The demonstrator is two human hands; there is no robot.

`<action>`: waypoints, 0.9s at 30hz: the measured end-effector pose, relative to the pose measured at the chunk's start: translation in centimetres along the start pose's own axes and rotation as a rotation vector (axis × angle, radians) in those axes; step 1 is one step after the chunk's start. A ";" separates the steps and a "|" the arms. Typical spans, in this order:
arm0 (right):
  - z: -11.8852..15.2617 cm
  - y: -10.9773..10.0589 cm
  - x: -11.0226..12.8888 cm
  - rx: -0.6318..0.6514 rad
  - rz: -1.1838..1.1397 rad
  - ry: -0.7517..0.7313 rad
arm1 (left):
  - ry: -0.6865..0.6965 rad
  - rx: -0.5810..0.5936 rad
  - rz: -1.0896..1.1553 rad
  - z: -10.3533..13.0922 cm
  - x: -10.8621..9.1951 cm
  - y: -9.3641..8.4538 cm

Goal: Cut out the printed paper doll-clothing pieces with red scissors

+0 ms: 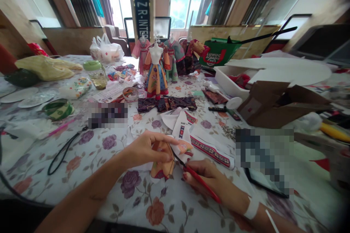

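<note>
My left hand (153, 148) pinches a small piece of orange patterned fabric (162, 169) with a dark red edge, near the table's front. Close to its right, my right hand (203, 174) is closed around a red-handled tool (203, 183) whose dark, narrow tip meets the fabric's right side. Whether the tip is a blade cannot be made out. White cloth pieces with red and black trim (210, 150) lie just beyond both hands. Behind them is a folded dark patterned fabric strip (167, 104), and past it stands a small dress form (156, 70) in an orange and blue skirt.
More dressed doll forms (172, 56) stand at the back. To the right are a white tray (228, 81), an open cardboard box (262, 103) and a green bag (218, 52). On the left lie a green-lidded jar (96, 74), green tape (57, 109) and a black cord loop (61, 152).
</note>
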State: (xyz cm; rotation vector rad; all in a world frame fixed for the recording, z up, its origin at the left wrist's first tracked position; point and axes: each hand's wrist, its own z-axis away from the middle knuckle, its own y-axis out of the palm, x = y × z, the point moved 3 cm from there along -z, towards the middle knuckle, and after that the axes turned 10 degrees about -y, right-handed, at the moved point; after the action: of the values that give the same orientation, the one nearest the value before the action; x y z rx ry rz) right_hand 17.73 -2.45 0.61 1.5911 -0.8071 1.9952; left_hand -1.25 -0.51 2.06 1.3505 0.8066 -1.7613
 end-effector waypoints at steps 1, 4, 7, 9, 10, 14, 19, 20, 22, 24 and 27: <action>0.0 0.0 0.0 -0.001 -0.003 0.005 | -0.007 0.005 0.003 0.0 0.0 0.0; 0.0 0.0 0.1 -0.011 -0.003 0.007 | -0.020 0.034 0.027 0.0 0.0 0.1; 0.0 0.0 0.1 -0.019 -0.005 0.004 | -0.026 0.036 0.047 0.2 -0.5 0.2; 0.0 -0.1 -0.1 -0.025 -0.034 0.005 | -0.040 -0.031 0.043 0.4 -0.9 0.0; 0.0 -0.1 -0.2 -0.027 -0.052 0.009 | -0.049 -0.077 0.042 0.4 -1.0 -0.1; -0.2 -0.2 -0.7 -0.021 -0.112 0.012 | -0.048 -0.201 0.138 0.2 -1.2 -0.6; -0.2 -0.1 -0.5 -0.032 -0.143 0.023 | 0.022 -0.264 0.165 -0.2 -0.8 -0.8; -0.2 0.0 -0.5 -0.036 -0.139 0.023 | 0.028 -0.266 0.139 -0.2 -0.7 -0.7; -0.1 0.0 -0.4 -0.041 -0.123 0.020 | 0.031 -0.261 0.092 -0.2 -0.8 -0.7; -0.1 0.0 -0.3 -0.038 -0.116 0.012 | 0.028 -0.259 0.054 -0.1 -0.9 -0.7; -0.1 0.1 0.0 -0.039 -0.104 0.008 | -0.006 -0.250 0.043 0.0 -1.0 -0.6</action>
State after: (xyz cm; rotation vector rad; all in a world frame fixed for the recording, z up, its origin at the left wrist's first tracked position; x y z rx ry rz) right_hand 17.62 -2.44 0.60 1.5694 -0.7402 1.9005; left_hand -1.59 -0.02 3.03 1.1871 0.9534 -1.5717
